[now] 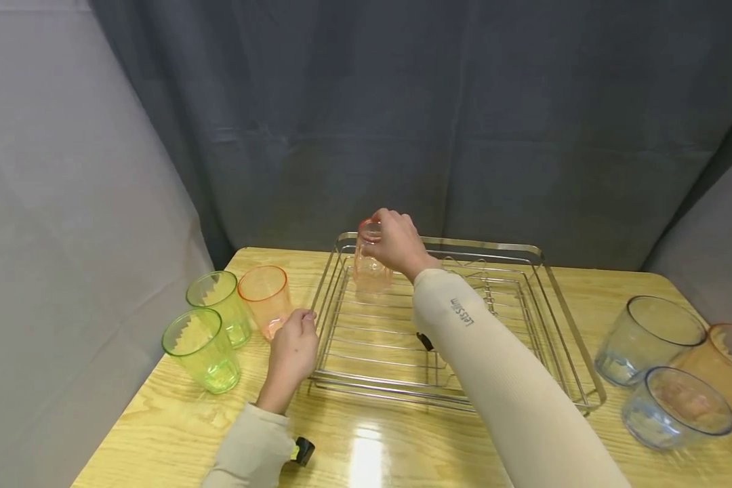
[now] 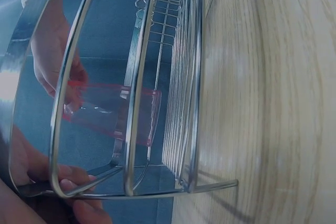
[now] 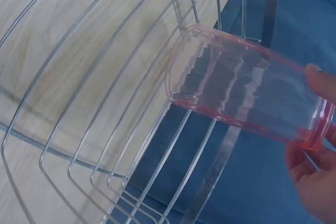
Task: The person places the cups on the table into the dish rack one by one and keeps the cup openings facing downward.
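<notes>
A wire dish rack (image 1: 366,386) stands on the table. Its left side rail is gripped by my left hand (image 1: 294,344), and the left wrist view shows those fingers (image 2: 73,177) curled at the metal band and wires. In the rack's far left corner, my right hand (image 1: 399,242) pinches the upper end of a clear pink-orange tumbler (image 1: 372,268). That tumbler (image 3: 226,82) appears mouth down, its wide end at the rack's bottom wires. An orange tumbler (image 1: 267,305) stands left of the rack beside two green tumblers (image 1: 227,315) (image 1: 210,359).
Right of the rack stand a grey-blue tumbler (image 1: 631,346), a blue tumbler (image 1: 665,413) and an orange tumbler (image 1: 707,369), close together. A dark curtain (image 1: 366,122) hangs behind the table, and a pale grey one (image 1: 67,237) hangs on the left.
</notes>
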`<state>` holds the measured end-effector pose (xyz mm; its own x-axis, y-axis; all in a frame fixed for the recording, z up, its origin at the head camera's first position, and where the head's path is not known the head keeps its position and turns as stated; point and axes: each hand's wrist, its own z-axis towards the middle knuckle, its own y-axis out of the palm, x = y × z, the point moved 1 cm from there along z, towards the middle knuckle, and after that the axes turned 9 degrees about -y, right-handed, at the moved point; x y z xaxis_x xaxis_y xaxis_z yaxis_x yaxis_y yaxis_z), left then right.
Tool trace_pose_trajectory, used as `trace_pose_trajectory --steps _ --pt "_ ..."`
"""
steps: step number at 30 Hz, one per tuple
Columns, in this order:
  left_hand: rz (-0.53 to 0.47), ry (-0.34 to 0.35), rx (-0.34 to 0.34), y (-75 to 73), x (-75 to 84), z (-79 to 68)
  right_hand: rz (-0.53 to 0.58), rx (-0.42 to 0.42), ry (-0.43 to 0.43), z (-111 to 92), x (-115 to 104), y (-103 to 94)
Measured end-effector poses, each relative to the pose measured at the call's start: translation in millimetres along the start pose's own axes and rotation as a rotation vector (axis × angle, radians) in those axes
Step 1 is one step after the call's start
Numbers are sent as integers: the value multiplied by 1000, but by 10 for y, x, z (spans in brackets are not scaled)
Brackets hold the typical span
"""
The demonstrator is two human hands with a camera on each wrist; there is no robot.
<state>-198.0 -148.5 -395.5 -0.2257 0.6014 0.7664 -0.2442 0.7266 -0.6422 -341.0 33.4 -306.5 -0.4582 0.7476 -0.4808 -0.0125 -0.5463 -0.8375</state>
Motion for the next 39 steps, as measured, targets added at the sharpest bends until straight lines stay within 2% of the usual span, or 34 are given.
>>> trace_pose_trajectory --steps 7,13,17,24,34,39 --pt "9 27 2 67 64 7 16 24 12 12 91 43" --pt "8 6 -10 105 74 -33 3 -4 20 2 132 126" --pt "7 19 -18 97 90 -46 -15 0 13 -6 131 147" --pt "18 27 -19 63 110 -46 -6 -27 -9 -21 112 115" --pt "10 25 -3 97 151 -43 14 -40 -31 -41 167 67" --pt "14 36 0 111 170 -47 -2 -95 -29 -70 170 13"
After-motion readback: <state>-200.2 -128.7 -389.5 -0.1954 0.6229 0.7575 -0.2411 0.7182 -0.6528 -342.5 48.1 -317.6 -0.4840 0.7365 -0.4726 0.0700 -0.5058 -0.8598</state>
